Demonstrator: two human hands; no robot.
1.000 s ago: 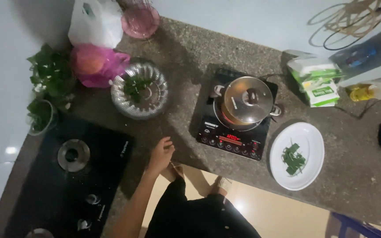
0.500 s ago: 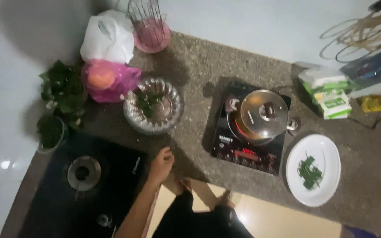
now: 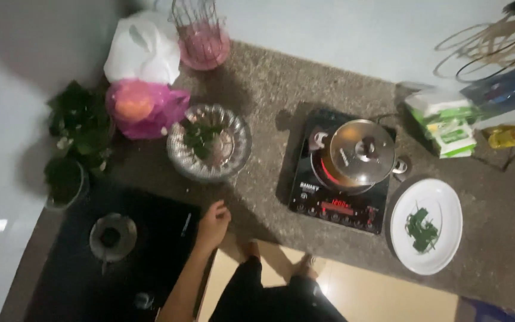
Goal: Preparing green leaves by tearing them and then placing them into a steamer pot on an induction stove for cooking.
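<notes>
Granite counter point(image 3: 269, 101) is seen w/ 1 glass bowl point(image 3: 210, 143) of greens at centre-left, 1 lidded pot point(image 3: 359, 152), 1 white plate point(image 3: 427, 226) lower right. Green-white packs point(image 3: 445, 122) — upper right; pink bag point(image 3: 147, 110), upper left. Left hand point(image 3: 213, 225) is laid loosely curled, empty, on the counter edge below the bowl — shifted lower vs. 0.5 s ago. Right hand isn't seen.

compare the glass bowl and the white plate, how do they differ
The glass bowl is clear, ribbed and deep; the white plate is opaque, smooth and flat. The bowl sits left of the induction cooker, close above the left hand resting at the counter edge; the plate lies to the cooker's right, far from that hand. Both sit on the stone counter and hold a few green leaves.
</notes>
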